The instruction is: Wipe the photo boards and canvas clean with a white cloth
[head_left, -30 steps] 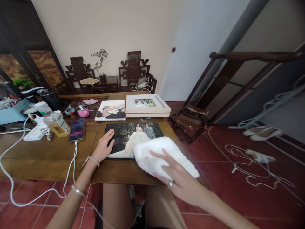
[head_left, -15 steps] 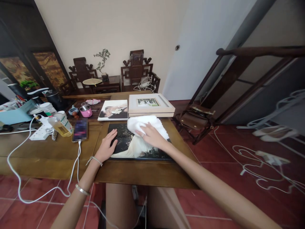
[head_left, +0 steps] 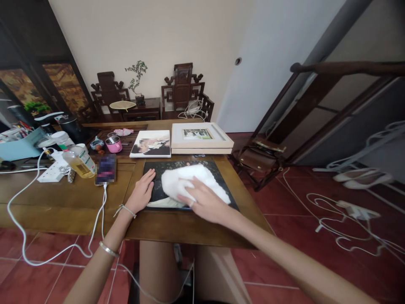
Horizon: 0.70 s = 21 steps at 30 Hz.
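Head view: white cloth [head_left: 193, 179] swept back over photo print [head_left: 160, 166].
Right hand [head_left: 202, 202], flat and spread, presses it (moved from the print's far side toward the table's [head_left: 79, 198] front edge); left hand [head_left: 142, 192], open, empty, pins the print's left side.

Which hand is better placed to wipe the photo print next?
Right, probably: the right hand lies flat on the white cloth over the photo print, while the left hand rests on the print's left edge, off the cloth.
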Available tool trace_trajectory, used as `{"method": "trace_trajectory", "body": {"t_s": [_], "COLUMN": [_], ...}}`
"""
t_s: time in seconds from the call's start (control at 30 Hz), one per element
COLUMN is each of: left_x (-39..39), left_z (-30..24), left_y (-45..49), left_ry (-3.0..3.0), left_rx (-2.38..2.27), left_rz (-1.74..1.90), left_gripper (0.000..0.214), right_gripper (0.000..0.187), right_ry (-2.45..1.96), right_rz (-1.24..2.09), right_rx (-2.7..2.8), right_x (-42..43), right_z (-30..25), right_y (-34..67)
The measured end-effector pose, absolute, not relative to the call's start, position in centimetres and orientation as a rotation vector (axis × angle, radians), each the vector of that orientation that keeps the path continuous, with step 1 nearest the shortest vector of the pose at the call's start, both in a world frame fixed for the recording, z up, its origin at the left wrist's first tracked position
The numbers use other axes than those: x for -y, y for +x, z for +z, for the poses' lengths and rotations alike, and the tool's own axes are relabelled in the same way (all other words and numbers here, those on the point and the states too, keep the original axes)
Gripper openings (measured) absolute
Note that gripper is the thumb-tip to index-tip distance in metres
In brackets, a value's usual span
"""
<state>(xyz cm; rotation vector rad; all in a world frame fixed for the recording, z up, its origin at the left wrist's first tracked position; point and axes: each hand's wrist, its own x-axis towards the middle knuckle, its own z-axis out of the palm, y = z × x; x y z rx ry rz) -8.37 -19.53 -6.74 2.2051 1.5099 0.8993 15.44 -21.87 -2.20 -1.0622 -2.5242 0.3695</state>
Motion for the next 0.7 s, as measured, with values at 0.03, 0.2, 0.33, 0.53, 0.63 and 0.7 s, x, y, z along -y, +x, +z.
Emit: {"method": "trace_trajectory", "body": {"t_s": [0.03,0.2,0.33,0.53,0.63,0.7], "left_x": [19.5,19.6,19.6,19.5,19.5,19.5], "left_z": [-6.7,-6.7,-6.8,-7.0,-7.0,-7.0], "left_y": [-8.4,-8.3,-8.3,-8.2,-8.2,-8.2], "left_ry": [2.207,2.219,2.21,2.201,2.194,2.195], "left_rx": [-1.511,-1.504,-1.508,-1.504,-1.514,-1.511], "left_rz": [0.9,0.903,0.91,0.923,0.915,0.92], "left_gripper": [0.043,0.044,0.044,0.042,0.042,0.042], "right_gripper": [0.035,0.032,0.028,0.018,0.018,0.021], "right_ry": [-1.084,-1.152,-1.13,-0.881,-0.847,-0.851], "right_rz": [0.336,0.3,0.286,0.414,0.51,0.503], "right_rx": [2.513,2.476,2.496,2.591,2.609,2.601], "right_x": [20.2,13.9,15.3,25.1,27.9,27.5], "right_z": [-2.3,-2.5,-2.6,-2.3,-2.0,-2.0], "right_y": [15.0,12.7,12.2,14.1,14.9,15.0]}}
